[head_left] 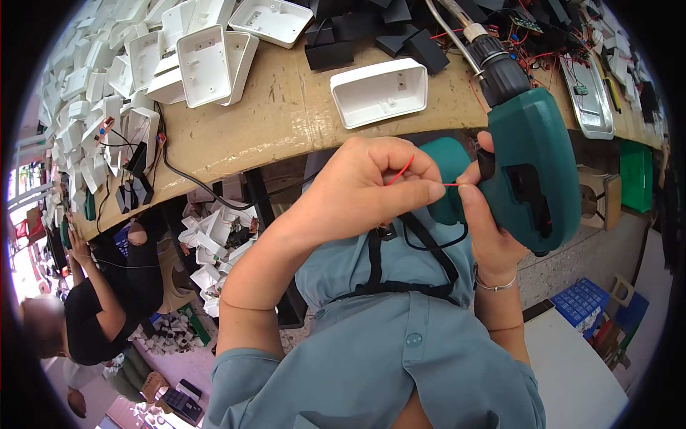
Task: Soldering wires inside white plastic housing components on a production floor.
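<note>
My left hand (364, 187) is closed, with a thin red wire (402, 170) pinched between its thumb and fingers. From the left thumb the wire runs across to the right thumb and fingertip. My right hand (493, 232) is closed around the handle of a green cordless drill (547, 143), while its thumb and a finger meet on the wire's end. The drill lies on its side in the air, its black chuck (504, 75) pointing up over the table's edge. Part of the right hand is hidden behind the drill body. Beyond the hands, an open white plastic case (379, 93) sits on the table.
White cases (204, 64) are heaped at the left of the table (250, 136). Black plastic pieces (371, 32) and tangled wires lie at the back. A metal tray (587, 96) holds a small circuit board at right. Another person (100, 293) sits at far left.
</note>
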Tool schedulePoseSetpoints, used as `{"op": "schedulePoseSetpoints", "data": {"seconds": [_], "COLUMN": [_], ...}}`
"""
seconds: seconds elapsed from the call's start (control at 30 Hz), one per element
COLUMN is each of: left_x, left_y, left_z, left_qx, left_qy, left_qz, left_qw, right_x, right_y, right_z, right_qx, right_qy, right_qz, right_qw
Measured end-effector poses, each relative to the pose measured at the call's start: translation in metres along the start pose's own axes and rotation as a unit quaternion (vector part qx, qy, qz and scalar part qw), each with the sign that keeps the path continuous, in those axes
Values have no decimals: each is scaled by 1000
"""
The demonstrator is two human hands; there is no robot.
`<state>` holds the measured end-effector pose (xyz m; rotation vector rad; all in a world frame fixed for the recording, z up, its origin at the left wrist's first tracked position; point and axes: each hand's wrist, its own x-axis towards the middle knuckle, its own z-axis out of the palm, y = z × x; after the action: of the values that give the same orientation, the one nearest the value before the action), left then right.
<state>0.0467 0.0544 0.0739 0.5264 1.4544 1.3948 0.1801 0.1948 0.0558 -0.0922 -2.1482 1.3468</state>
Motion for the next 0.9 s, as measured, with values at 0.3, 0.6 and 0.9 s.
{"op": "schedulePoseSetpoints", "data": {"seconds": [0.3, 0.6, 0.9], "left_x": [0, 8, 24], "left_y": [-21, -25, -15], "left_z": [13, -6, -26], "left_qx": [250, 407, 572], "left_qy": [115, 219, 299], "left_qz": [306, 324, 401], "left_qw": [911, 825, 650], "right_x": [-5, -32, -78], "right_y": [3, -8, -29], "right_z": [9, -20, -51], "right_qx": [-19, 90, 59], "right_qy": [38, 157, 73], "right_qz": [23, 125, 237], "right_qw": [999, 976, 967]}}
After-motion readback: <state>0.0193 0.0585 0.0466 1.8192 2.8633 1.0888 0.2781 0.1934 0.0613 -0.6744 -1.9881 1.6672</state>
